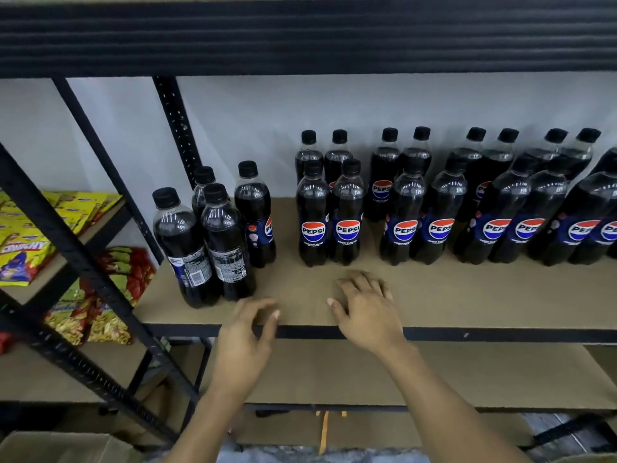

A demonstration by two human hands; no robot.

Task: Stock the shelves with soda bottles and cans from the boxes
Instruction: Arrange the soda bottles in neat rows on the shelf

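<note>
Both hands hold nothing. The left hand (248, 332) has loose, bent fingers (268, 325); the right hand (365, 309) is spread over the shelf (467, 295). Many bottles (314, 225) stand just past the fingers, with room left. The box (50, 446) below the left hand may hold more.

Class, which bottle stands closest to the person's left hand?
The bottle at the left cluster's front, right one of two showing back labels, just beyond the left hand.

Both forearms (450, 406) rise from six o'clock. The left hand (245, 332), loosely curled and empty, sits at nine o'clock of the right hand (365, 310), palm-down, fingers toward eleven
</note>
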